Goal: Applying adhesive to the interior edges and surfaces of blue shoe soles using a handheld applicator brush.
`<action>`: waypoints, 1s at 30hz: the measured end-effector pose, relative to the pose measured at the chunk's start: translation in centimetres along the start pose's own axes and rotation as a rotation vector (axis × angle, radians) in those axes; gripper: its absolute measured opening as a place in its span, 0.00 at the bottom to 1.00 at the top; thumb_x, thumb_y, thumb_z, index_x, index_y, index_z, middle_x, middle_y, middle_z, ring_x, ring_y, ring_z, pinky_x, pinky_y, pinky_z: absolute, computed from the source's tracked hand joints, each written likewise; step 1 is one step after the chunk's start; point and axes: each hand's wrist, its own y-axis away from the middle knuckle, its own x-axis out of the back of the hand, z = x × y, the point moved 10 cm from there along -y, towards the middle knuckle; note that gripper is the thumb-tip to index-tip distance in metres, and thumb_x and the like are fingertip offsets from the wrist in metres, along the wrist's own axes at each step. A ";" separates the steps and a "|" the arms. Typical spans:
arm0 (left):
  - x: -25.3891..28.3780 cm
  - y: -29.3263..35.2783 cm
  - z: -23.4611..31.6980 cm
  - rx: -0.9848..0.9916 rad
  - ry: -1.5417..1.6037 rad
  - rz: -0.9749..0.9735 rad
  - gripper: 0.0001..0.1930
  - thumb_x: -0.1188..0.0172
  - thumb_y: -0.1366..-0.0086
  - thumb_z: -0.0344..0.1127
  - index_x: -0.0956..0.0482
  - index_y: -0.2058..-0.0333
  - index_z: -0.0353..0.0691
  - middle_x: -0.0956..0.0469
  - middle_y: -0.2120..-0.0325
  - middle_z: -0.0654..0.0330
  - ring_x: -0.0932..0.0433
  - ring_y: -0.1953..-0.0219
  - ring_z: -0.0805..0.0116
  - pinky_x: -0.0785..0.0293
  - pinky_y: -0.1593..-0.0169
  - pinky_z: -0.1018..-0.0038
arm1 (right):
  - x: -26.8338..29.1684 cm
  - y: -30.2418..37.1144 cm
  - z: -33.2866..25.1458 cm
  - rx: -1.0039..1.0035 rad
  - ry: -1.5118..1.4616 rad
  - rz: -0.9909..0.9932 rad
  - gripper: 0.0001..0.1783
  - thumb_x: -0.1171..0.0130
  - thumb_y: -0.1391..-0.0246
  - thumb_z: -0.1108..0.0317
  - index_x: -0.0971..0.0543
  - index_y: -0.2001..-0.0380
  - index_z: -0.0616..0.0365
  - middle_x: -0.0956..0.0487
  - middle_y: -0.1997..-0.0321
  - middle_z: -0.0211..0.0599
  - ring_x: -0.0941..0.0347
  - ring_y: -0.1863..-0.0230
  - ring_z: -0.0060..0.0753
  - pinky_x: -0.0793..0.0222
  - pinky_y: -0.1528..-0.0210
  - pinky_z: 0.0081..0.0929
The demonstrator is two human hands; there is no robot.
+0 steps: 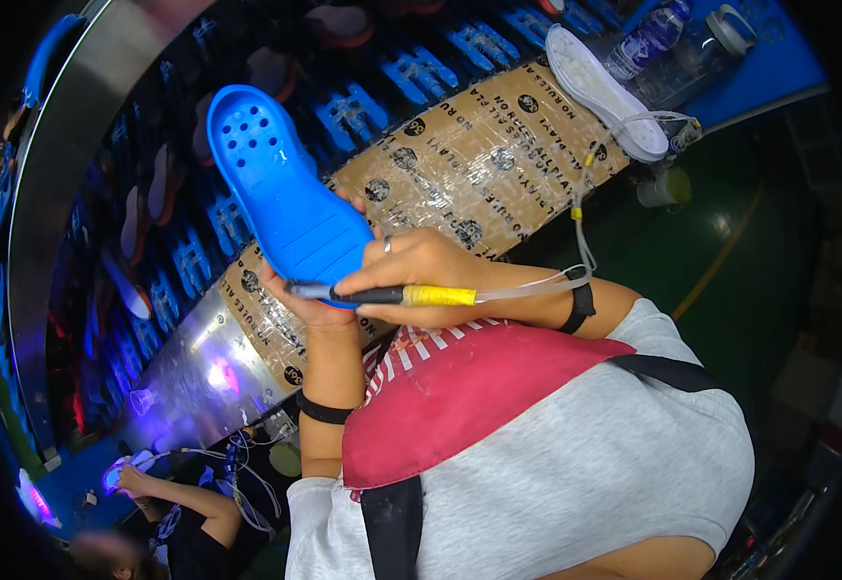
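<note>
A blue shoe sole [290,203], with several round holes at its toe end and shallow grooves near its heel, is tilted up in front of my chest. My left hand [307,307] wraps the heel end from below, and some fingertips show past the sole's right edge. In my right hand [426,266] is a black pen-like glue applicator [373,295] with yellow tape at its back end and a clear tube. Its front end lies across the sole's heel end; whether the tip touches cannot be made out.
Cardboard [440,164] under clear film covers the bench. A white sole [600,87] with whitish bits inside lies at the far right, beside a water bottle [648,39] and a clear jug [701,63]. Beyond runs a line of blue holders [416,72]. A co-worker's hand [131,480] is lower left.
</note>
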 end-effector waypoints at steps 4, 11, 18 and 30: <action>-1.3 -0.2 1.6 -0.002 0.114 -0.189 0.43 0.52 0.49 0.63 0.43 0.41 0.37 0.34 0.51 0.40 0.32 0.51 0.42 0.28 0.55 0.47 | 0.3 0.3 0.7 -0.101 -0.229 -0.096 0.18 0.34 0.59 0.73 0.20 0.61 0.56 0.23 0.73 0.36 0.26 0.74 0.30 0.31 0.70 0.25; -1.3 -0.5 3.1 -0.013 0.015 -0.163 0.43 0.43 0.52 0.57 0.44 0.40 0.40 0.38 0.45 0.41 0.37 0.45 0.40 0.35 0.48 0.45 | 0.2 1.4 2.3 -0.258 -0.203 -0.078 0.16 0.35 0.56 0.70 0.19 0.60 0.55 0.23 0.73 0.35 0.27 0.71 0.28 0.33 0.69 0.23; -3.2 0.0 3.6 0.014 0.019 -0.255 0.43 0.49 0.50 0.58 0.43 0.40 0.36 0.37 0.48 0.36 0.32 0.49 0.37 0.30 0.50 0.48 | 1.5 0.5 1.4 -0.173 -0.224 -0.073 0.18 0.33 0.60 0.74 0.20 0.60 0.57 0.22 0.72 0.39 0.26 0.74 0.28 0.32 0.73 0.22; -0.9 -0.4 4.1 0.174 -0.303 -0.136 0.45 0.52 0.48 0.60 0.47 0.39 0.32 0.38 0.47 0.33 0.32 0.49 0.37 0.31 0.49 0.49 | -0.2 0.8 -0.4 -0.039 -0.269 -0.336 0.14 0.35 0.56 0.67 0.19 0.63 0.53 0.21 0.70 0.38 0.25 0.71 0.40 0.31 0.69 0.29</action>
